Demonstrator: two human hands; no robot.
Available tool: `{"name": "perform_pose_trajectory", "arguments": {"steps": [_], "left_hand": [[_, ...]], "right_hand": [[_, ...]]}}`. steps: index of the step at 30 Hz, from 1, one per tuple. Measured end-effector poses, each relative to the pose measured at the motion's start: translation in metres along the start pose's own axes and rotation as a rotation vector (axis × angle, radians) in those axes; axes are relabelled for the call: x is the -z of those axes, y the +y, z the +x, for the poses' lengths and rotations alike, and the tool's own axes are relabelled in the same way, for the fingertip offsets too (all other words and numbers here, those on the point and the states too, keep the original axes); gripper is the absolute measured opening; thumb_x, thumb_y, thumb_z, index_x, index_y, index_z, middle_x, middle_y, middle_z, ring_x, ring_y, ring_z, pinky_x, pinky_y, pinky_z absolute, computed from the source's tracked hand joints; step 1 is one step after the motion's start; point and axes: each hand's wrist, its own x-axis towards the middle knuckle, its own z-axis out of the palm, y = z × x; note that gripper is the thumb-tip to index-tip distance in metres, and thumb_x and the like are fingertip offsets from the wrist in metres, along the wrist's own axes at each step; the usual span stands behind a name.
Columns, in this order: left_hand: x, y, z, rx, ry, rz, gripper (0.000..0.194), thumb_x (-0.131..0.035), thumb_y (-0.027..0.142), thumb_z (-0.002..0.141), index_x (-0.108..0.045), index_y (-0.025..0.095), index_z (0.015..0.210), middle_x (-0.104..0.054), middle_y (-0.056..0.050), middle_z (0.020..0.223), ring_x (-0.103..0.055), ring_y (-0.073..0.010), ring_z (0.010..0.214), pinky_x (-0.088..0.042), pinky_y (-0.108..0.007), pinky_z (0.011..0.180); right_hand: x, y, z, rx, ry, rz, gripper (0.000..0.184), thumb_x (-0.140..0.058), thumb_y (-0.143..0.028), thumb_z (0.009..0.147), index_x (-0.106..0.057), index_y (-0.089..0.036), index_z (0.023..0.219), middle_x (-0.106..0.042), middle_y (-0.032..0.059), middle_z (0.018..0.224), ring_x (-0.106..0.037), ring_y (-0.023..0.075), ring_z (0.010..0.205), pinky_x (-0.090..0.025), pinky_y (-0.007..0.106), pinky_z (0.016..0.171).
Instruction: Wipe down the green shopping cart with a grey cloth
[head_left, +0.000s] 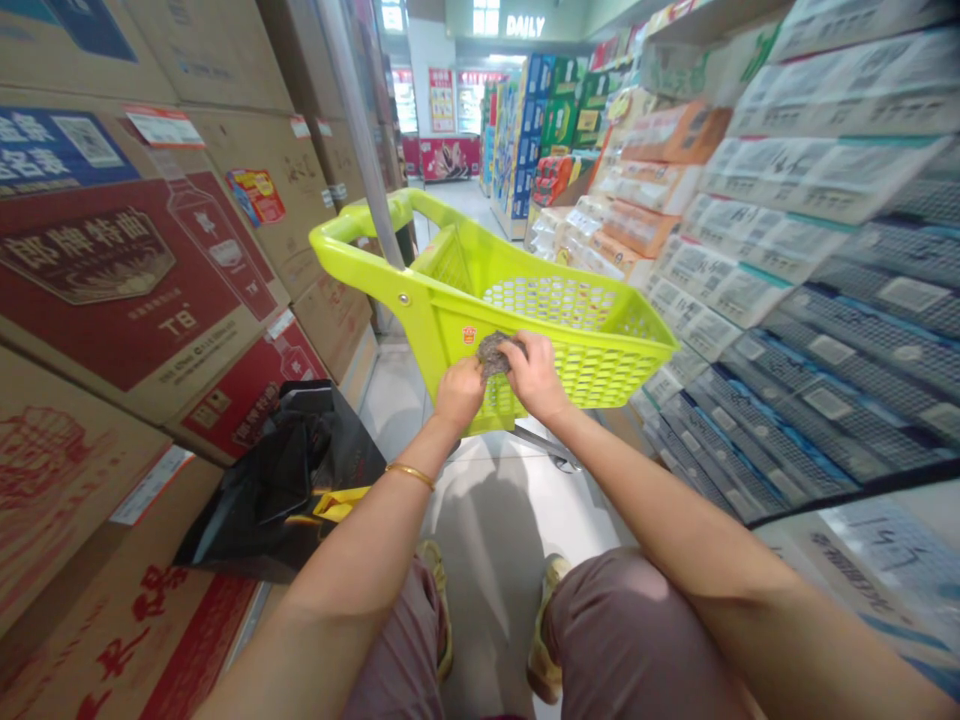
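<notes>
Both my hands hold a small grey, crumpled pad or cloth (491,352) against the near wall of a lime-green plastic shopping basket cart (600,330). My left hand (459,392), with a gold bangle on its wrist, pinches the pad's left side. My right hand (534,375) grips its right side with curled fingers. The cart stands on the aisle floor in front of my knees, its curved handle (390,215) to the upper left.
Stacked cardboard cartons (135,290) wall the left side. Shelves of packaged tissue (787,260) line the right. A black bag with a yellow part (292,480) lies at the lower left. The pale floor aisle (495,520) runs ahead to distant displays.
</notes>
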Motion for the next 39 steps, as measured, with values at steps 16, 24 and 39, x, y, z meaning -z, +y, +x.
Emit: {"name": "perform_pose_trajectory", "arguments": {"steps": [16,24,39], "left_hand": [[-0.001,-0.001,0.000,-0.038,-0.001,0.071,0.024,-0.037,0.017,0.090,-0.060,0.014,0.090,-0.058,-0.011,0.091,-0.054,-0.0203,0.086,-0.041,-0.030,0.072],[0.003,0.000,0.000,-0.009,-0.043,0.026,0.026,-0.035,0.017,0.090,-0.060,0.013,0.096,-0.060,-0.012,0.095,-0.056,-0.0213,0.089,-0.042,-0.031,0.076],[0.001,-0.001,-0.001,-0.030,-0.011,0.077,0.023,-0.037,0.017,0.089,-0.060,0.014,0.090,-0.058,-0.011,0.092,-0.054,-0.0209,0.087,-0.042,-0.030,0.074]], "right_hand": [[-0.025,-0.001,-0.053,0.245,-0.417,-0.043,0.027,-0.039,-0.024,0.091,-0.061,-0.020,0.106,-0.053,0.0124,0.112,-0.040,0.0230,0.097,-0.033,0.035,0.081],[-0.006,-0.001,-0.007,-0.027,-0.044,0.004,0.036,-0.032,-0.017,0.091,-0.056,-0.021,0.117,-0.046,0.0112,0.116,-0.037,0.0227,0.103,-0.032,0.038,0.090],[-0.025,-0.003,-0.049,0.210,-0.392,-0.064,0.029,-0.037,-0.023,0.091,-0.061,-0.020,0.106,-0.053,0.0125,0.114,-0.039,0.0234,0.095,-0.033,0.035,0.079]]}}
